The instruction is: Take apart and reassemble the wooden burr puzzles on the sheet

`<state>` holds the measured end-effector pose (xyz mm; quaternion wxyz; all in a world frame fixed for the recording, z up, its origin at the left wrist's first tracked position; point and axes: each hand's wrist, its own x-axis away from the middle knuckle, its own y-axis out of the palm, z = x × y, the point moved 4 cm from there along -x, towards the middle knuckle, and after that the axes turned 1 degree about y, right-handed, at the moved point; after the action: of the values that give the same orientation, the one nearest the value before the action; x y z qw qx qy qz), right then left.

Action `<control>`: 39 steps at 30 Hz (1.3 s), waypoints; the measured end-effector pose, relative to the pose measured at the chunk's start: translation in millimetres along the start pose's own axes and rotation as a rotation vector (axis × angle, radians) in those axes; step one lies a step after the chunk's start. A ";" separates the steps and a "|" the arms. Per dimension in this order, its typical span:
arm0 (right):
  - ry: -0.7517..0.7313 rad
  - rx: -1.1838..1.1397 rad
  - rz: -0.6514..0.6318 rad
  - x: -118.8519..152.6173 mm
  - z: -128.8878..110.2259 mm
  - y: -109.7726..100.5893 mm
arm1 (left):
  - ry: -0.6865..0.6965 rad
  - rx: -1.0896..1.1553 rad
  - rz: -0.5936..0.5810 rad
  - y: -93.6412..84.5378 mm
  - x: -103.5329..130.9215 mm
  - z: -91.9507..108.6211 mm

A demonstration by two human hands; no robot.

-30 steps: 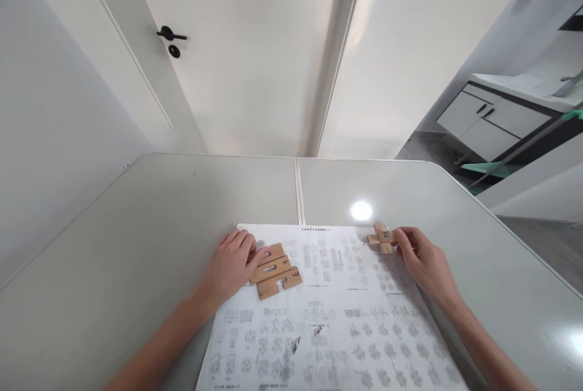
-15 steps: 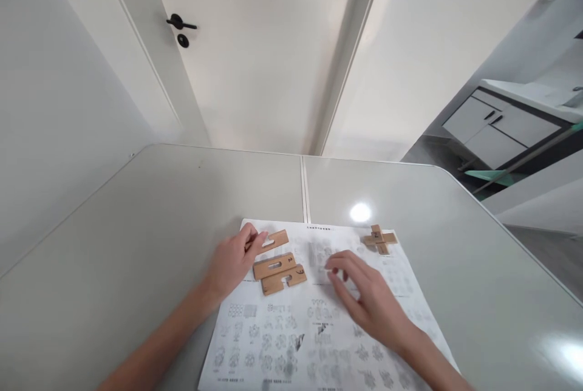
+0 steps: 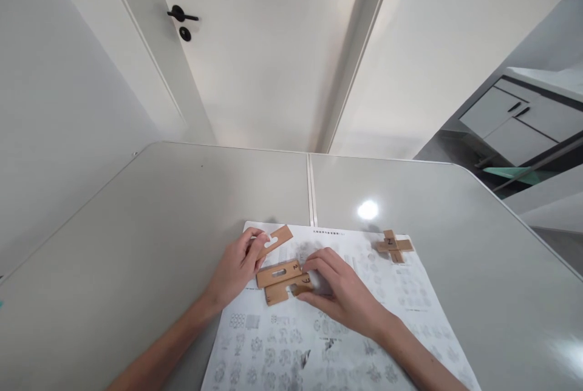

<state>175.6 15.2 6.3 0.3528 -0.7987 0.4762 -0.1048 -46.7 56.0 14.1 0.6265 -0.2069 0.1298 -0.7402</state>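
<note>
My left hand (image 3: 241,263) grips the left end of a flat wooden piece with a cut-out (image 3: 280,239), held at a tilt near the top left of a printed sheet (image 3: 337,336). Below it lie two more flat pieces side by side: one marked 2 with a closed slot (image 3: 268,275), the other with an open notch (image 3: 277,295). My right hand (image 3: 332,288) is at the right end of these two, thumb and fingers apart around the notched piece's end. A crossed wooden assembly (image 3: 395,245) rests at the sheet's top right.
The sheet lies on a pale grey table (image 3: 159,209) with a seam (image 3: 311,190) down its middle. A white door (image 3: 264,51) with a black handle stands beyond the far edge. At the right is a white cabinet (image 3: 519,118).
My right hand has moved left and down to the two lying pieces. The piece in my left hand is raised and tilted more. The view has shifted slightly.
</note>
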 end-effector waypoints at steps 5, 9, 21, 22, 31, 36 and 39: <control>-0.016 0.007 -0.006 3.3 5.0 1.5 | 0.152 -0.298 0.080 -4.7 -4.8 -1.9; -0.055 0.016 -0.003 4.5 5.6 2.1 | 0.304 -0.481 0.129 -7.8 -9.8 -8.3; -0.051 0.000 -0.010 5.2 6.7 3.1 | 0.426 -1.013 0.268 -5.4 -15.0 -10.0; -0.050 -0.001 -0.016 5.4 6.8 3.3 | 0.416 -1.018 0.264 -4.9 -15.2 -10.5; -0.056 -0.042 -0.045 6.2 5.5 0.2 | 0.619 -0.829 0.230 -7.9 -7.9 -5.5; -0.076 -0.029 -0.078 6.5 4.2 -0.4 | 0.837 -0.725 -0.075 4.8 1.8 10.5; -0.085 -0.039 -0.080 7.1 3.5 -0.4 | 0.848 -0.735 -0.108 9.0 3.6 12.7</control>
<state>181.3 11.1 2.8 0.3523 -0.8276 0.4304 -0.0756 -33.3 51.8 21.7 0.3676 -0.1023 0.6088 -0.6956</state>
